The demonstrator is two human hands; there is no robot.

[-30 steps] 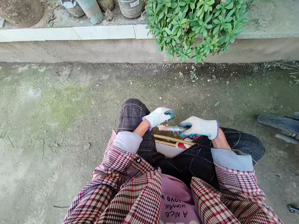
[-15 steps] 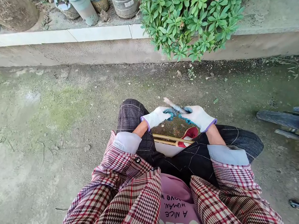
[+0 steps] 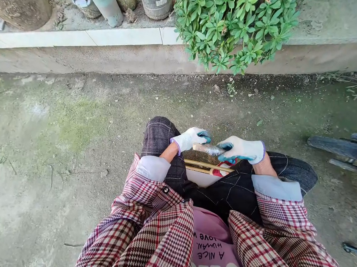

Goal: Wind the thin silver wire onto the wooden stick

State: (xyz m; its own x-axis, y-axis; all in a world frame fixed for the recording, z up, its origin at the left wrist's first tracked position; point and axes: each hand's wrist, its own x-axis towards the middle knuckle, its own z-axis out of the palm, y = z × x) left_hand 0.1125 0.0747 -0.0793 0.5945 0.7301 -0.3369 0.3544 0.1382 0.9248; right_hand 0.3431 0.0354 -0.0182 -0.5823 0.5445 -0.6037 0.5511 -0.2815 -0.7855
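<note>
My right hand (image 3: 242, 150), in a white glove with blue-green coated fingers, is closed around a short stick (image 3: 199, 148). Its pale bare end points left, and silvery wire or thread (image 3: 214, 150) is wound around its middle. Just above that end is my left hand (image 3: 193, 139), gloved alike, its fingers curled together in a pinch. Whatever sits between those fingertips is too small to make out; it may be a strand from the winding. Both hands are above the gap between my knees.
Below my hands, thin yellowish rods (image 3: 200, 167) cross in front of a red shoe (image 3: 223, 169). A leafy bush (image 3: 232, 28) overhangs the low ledge (image 3: 126, 36) ahead, with pots (image 3: 106, 4) on it. Dark wooden slats (image 3: 336, 149) stand at the right.
The stick has swung from slanting up-left to nearly level. My right hand has shifted down and right; my left hand now sits above the stick's end, a little apart from the right.
</note>
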